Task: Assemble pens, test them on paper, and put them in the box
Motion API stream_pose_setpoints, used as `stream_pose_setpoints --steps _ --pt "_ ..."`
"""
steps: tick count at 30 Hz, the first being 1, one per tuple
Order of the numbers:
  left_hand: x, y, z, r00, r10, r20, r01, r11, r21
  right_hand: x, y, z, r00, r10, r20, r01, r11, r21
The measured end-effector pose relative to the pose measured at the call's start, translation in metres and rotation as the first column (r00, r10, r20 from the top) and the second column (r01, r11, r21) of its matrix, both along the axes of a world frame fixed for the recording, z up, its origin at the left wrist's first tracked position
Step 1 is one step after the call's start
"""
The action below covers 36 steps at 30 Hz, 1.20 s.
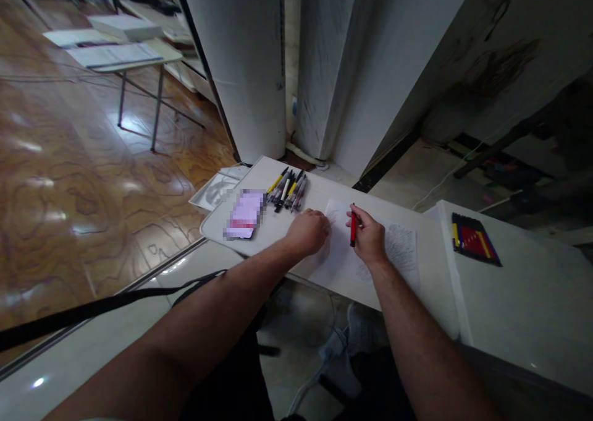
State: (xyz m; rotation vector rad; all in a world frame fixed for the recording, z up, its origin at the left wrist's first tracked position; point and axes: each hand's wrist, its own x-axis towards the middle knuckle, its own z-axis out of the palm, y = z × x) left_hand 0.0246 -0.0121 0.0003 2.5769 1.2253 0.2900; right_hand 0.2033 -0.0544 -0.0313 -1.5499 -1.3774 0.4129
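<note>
A sheet of paper (340, 257) lies on the narrow white table (273, 223), with dense dark marks on its right part. My right hand (368, 235) is closed around a red pen (353, 226) over the sheet. At the paper's left edge rests my left hand (309, 231), its fingers curled; whether anything is under them is hidden. Several pens and markers (286, 189) lie in a bunch beyond my left hand. Left of them is a phone (245, 214) with a lit, blurred screen.
A pack of coloured pens (476, 238) lies on a white surface (532, 291) at the right. Pale columns (245, 68) rise behind the table. Printed sheets (210, 189) lie beyond its left end. A small folding table (171, 55) with papers stands at the upper left.
</note>
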Motion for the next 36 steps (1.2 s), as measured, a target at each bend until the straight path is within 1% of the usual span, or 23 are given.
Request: stream_pose_setpoints --steps 3,5,7,9,12,14,21,25,30,34,36 --pt "0.004 -0.002 0.005 0.988 0.099 0.117 -0.091 0.993 -0.069 0.0 -0.001 0.008 0.999 -0.014 -0.031 0.014 1.0 -0.001" --pt "0.007 -0.003 0.008 0.966 0.155 0.209 -0.118 0.977 -0.178 0.0 -0.002 0.017 0.998 -0.029 -0.048 0.031 0.999 0.026" --pt "0.008 -0.003 0.009 0.941 0.18 0.287 -0.087 0.947 -0.309 0.001 -0.003 0.025 0.995 -0.062 -0.078 0.068 0.995 0.071" --pt "0.009 -0.004 0.009 0.919 0.196 0.343 -0.031 0.902 -0.431 0.001 -0.003 0.032 0.989 -0.092 -0.113 0.105 0.988 0.115" --pt "0.011 -0.005 0.007 0.892 0.222 0.395 0.03 0.842 -0.539 0.001 -0.002 0.035 0.98 -0.129 -0.152 0.153 0.975 0.159" --pt "0.012 -0.006 0.006 0.876 0.243 0.417 0.037 0.828 -0.56 0.0 -0.001 0.036 0.978 -0.133 -0.163 0.161 0.971 0.177" --pt "0.017 -0.009 0.005 0.819 0.317 0.477 0.019 0.818 -0.575 -0.003 -0.006 0.043 0.986 -0.099 -0.137 0.124 0.973 0.193" --pt "0.018 -0.011 0.005 0.793 0.354 0.496 0.001 0.813 -0.583 -0.001 -0.005 0.043 0.984 -0.093 -0.154 0.122 0.975 0.188" --pt "0.019 -0.011 0.003 0.79 0.361 0.496 0.003 0.807 -0.591 0.0 -0.004 0.04 0.981 -0.099 -0.167 0.126 0.978 0.164" --pt "0.019 -0.011 0.004 0.794 0.364 0.487 0.003 0.799 -0.602 -0.001 -0.004 0.041 0.98 -0.094 -0.176 0.123 0.979 0.165" --pt "0.018 -0.012 0.005 0.805 0.35 0.48 0.005 0.804 -0.595 -0.001 -0.004 0.043 0.978 -0.091 -0.187 0.123 0.978 0.17"
